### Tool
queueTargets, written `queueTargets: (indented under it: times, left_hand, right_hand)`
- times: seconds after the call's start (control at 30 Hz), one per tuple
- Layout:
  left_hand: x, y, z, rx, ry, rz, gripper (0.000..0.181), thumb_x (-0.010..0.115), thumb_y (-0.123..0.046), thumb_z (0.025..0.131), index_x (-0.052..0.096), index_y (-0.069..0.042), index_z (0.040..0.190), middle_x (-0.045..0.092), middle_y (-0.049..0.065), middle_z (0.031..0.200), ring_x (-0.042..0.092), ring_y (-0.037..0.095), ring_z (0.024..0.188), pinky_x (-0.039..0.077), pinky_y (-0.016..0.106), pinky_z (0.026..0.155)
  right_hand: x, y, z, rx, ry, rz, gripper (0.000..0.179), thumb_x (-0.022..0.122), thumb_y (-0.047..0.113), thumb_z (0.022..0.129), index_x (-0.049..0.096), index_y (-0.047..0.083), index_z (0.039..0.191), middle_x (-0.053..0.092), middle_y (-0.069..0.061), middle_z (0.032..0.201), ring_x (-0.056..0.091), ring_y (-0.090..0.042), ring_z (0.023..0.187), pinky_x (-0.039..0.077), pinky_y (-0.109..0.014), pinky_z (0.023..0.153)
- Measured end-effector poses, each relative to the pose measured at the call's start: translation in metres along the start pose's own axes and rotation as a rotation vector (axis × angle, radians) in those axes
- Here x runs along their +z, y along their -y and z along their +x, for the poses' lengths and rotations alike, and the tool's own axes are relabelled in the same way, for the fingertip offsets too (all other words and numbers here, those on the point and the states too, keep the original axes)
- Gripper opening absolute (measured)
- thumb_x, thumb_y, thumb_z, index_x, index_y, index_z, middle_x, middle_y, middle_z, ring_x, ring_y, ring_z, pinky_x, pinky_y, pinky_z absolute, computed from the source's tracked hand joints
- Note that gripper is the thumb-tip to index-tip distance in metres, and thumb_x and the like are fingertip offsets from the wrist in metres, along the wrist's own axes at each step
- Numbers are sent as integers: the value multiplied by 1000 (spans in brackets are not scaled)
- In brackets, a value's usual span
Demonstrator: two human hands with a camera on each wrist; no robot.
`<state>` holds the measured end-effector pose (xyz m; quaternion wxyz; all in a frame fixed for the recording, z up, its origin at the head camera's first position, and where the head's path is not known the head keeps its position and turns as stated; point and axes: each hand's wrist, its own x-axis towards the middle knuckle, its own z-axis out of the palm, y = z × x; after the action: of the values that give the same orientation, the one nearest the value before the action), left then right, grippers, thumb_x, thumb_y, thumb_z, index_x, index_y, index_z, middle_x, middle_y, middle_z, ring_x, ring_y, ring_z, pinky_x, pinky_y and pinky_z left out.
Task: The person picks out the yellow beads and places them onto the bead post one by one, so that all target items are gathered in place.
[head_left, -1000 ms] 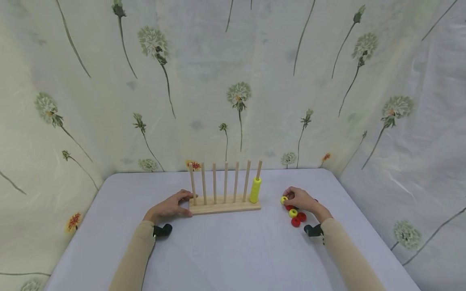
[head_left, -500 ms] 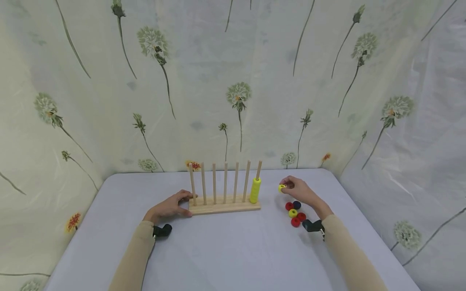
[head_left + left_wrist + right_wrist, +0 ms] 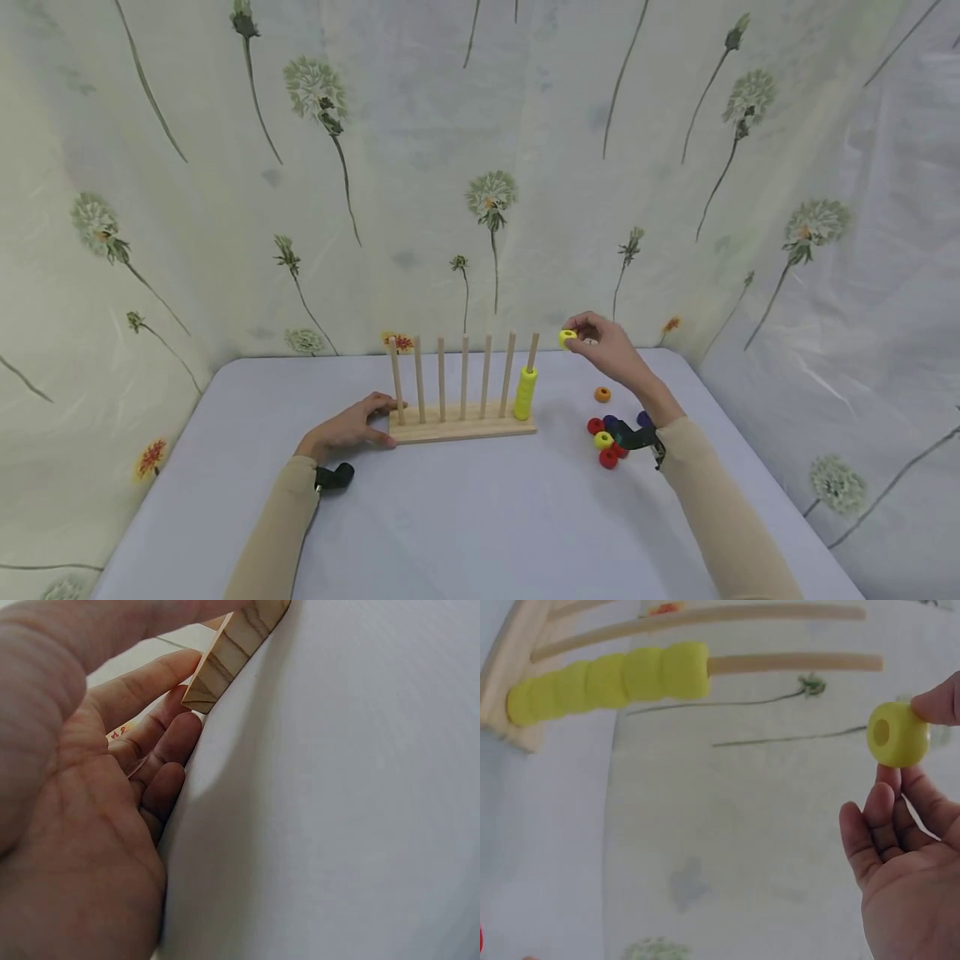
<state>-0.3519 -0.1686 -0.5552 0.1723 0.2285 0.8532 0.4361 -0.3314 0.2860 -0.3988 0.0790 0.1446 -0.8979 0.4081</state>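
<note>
A wooden peg rack [image 3: 465,429] with several upright pegs stands on the table. On its rightmost peg sits a stack of yellow beads [image 3: 526,393], with the bare peg tip above it. My left hand [image 3: 351,425] holds the rack's left end, thumb at the front and fingers at the back. In the left wrist view, fingers [image 3: 154,686] touch the wooden end [image 3: 232,656]. My right hand [image 3: 611,350] pinches a yellow bead [image 3: 898,735] between thumb and fingers, raised right of the rightmost peg and apart from it. The bead's hole shows in the right wrist view.
Loose beads lie to the right of the rack: an orange bead [image 3: 602,394], several red beads [image 3: 608,458], a yellow bead [image 3: 603,439] and dark blue beads [image 3: 645,419], partly behind the right wrist's camera mount [image 3: 633,435]. A flower-printed curtain [image 3: 420,167] hangs behind the table.
My right hand has lifted the yellow bead from the loose beads, moving it up and left toward the rightmost peg. This uncovers the orange bead. My left hand stays on the rack.
</note>
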Motion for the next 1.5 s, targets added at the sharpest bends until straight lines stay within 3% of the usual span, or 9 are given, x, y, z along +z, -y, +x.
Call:
queueTargets:
  times: [0.23,0.6,1.2,1.5]
  left_hand:
    - [0,-3,-2,-28,-3,-4,74,85,-32,71,54,-18,137,43,6,137,38,28,131,26,53,112]
    - [1,-3,-2,-51,-17,-40,71,87,-32,69,57,-23,133,43,3,135,38,27,130,25,55,111]
    - [-1,-2,-1,-22,-11,4,72,85,-30,72,54,-15,135,43,7,135,40,29,127,28,53,109]
    - [1,-3,-2,-30,-13,1,72,85,-34,71,55,-17,134,44,6,134,40,28,126,28,54,109]
  right_hand:
    - [5,29,8,-69,-20,25,26,66,18,92,57,7,113,60,-9,112,55,-22,100,46,-39,91]
    - [15,39,18,-103,3,42,27,68,17,90,59,7,113,61,-10,112,56,-22,99,46,-39,90]
    - [23,32,19,-56,25,24,32,69,26,90,59,9,115,61,-9,113,56,-22,100,47,-38,88]
    - [23,30,16,-42,28,15,34,68,31,90,58,10,115,60,-7,113,55,-23,102,47,-40,91]
